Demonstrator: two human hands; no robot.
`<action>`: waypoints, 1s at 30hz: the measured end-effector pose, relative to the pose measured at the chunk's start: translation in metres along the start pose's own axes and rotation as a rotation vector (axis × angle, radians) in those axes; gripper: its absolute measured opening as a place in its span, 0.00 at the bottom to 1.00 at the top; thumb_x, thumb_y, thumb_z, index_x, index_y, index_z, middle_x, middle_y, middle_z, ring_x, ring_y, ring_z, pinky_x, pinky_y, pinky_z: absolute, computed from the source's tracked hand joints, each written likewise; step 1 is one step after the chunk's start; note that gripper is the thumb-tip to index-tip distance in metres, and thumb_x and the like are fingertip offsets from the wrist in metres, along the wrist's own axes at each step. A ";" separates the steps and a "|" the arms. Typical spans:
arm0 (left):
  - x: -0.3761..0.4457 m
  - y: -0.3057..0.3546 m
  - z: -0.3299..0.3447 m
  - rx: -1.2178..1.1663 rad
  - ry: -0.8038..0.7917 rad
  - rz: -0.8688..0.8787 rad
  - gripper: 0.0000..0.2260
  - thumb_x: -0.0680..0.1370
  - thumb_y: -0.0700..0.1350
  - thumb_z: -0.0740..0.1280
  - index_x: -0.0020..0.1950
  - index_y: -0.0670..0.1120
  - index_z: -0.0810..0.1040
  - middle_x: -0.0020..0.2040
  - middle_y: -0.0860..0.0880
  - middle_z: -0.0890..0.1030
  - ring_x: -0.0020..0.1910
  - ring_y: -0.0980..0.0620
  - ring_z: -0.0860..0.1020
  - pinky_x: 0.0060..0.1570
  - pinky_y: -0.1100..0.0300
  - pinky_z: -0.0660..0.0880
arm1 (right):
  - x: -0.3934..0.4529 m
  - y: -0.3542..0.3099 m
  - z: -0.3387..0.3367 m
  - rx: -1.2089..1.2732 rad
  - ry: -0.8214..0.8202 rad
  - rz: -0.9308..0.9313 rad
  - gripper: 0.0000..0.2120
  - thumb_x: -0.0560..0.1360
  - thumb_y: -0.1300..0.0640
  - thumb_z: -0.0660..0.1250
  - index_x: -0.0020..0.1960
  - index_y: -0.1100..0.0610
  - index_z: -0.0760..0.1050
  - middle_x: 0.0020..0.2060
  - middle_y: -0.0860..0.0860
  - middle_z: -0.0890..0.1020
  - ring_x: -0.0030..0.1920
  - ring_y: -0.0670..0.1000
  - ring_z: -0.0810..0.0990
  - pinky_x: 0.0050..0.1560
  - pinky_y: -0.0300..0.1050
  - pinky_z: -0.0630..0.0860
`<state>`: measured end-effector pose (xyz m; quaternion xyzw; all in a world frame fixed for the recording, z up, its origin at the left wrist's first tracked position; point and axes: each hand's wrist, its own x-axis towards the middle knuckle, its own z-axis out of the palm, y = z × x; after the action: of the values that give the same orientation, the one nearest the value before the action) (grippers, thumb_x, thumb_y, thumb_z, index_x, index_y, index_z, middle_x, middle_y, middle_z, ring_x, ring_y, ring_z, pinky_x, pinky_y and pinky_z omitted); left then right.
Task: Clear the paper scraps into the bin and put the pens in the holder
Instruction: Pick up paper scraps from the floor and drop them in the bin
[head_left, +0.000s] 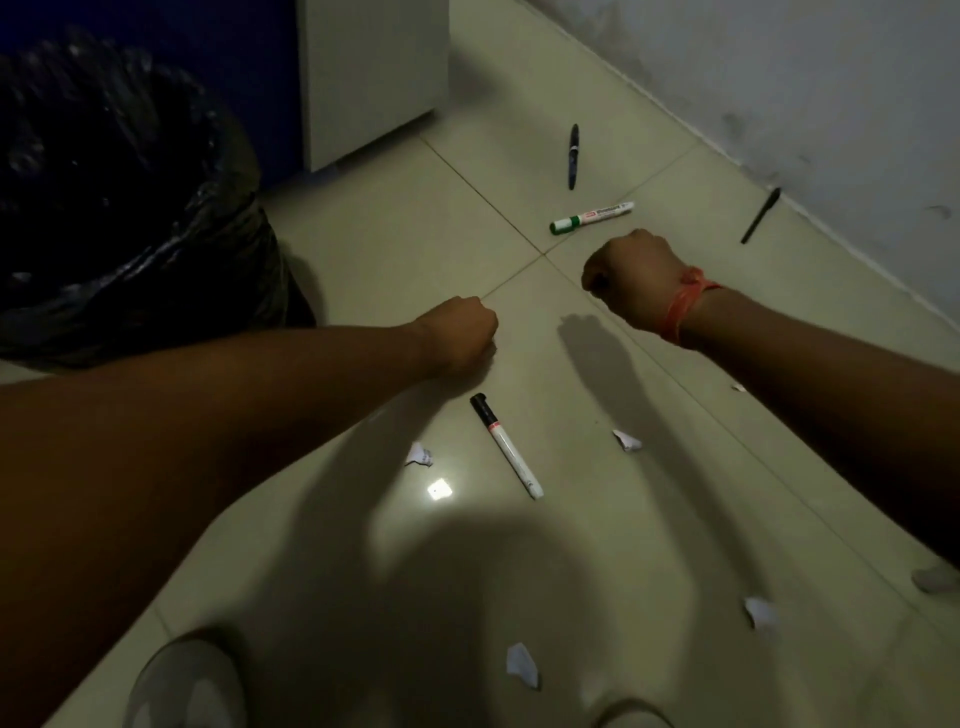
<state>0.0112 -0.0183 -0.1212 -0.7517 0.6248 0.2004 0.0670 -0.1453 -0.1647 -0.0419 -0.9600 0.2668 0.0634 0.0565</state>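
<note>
My left hand (460, 332) is a closed fist resting low over the tiled floor, right of the bin (119, 208). My right hand (634, 278), with an orange band at the wrist, is also fisted, just below a green-capped marker (592, 216). What either fist holds is hidden. A black-capped white marker (506, 446) lies below my left hand. A dark pen (573, 156) lies farther off, and a black pen (760, 215) lies by the wall. Several paper scraps are scattered: one (420, 455), another (627, 440), and more near the bottom (522, 665).
The bin is lined with a black bag and stands at the left. A white cabinet (374, 78) stands behind it. A grey wall (779, 78) runs along the right. A round mesh container's rim (182, 680) shows at the bottom left.
</note>
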 end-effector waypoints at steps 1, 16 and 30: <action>0.002 0.000 -0.001 -0.015 -0.003 -0.018 0.14 0.81 0.48 0.62 0.56 0.40 0.80 0.54 0.38 0.82 0.52 0.40 0.81 0.49 0.55 0.76 | -0.013 0.004 -0.001 0.054 0.005 0.021 0.09 0.74 0.66 0.66 0.50 0.59 0.83 0.47 0.59 0.85 0.49 0.60 0.81 0.52 0.47 0.75; -0.012 -0.016 0.031 0.392 -0.055 0.442 0.16 0.82 0.45 0.59 0.68 0.44 0.72 0.74 0.37 0.64 0.66 0.40 0.71 0.65 0.49 0.71 | -0.141 0.005 0.109 0.371 -0.091 0.426 0.08 0.71 0.61 0.70 0.49 0.58 0.84 0.47 0.57 0.86 0.50 0.58 0.82 0.51 0.45 0.76; -0.043 -0.005 0.009 0.268 -0.072 0.164 0.07 0.74 0.35 0.63 0.47 0.40 0.80 0.49 0.39 0.80 0.50 0.39 0.80 0.48 0.53 0.77 | -0.155 -0.020 0.113 0.265 -0.084 0.232 0.18 0.74 0.63 0.64 0.64 0.56 0.72 0.47 0.58 0.78 0.45 0.61 0.78 0.44 0.45 0.72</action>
<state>0.0084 0.0254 -0.1135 -0.6749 0.7022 0.1471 0.1724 -0.2763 -0.0532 -0.1286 -0.9034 0.3794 0.0738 0.1858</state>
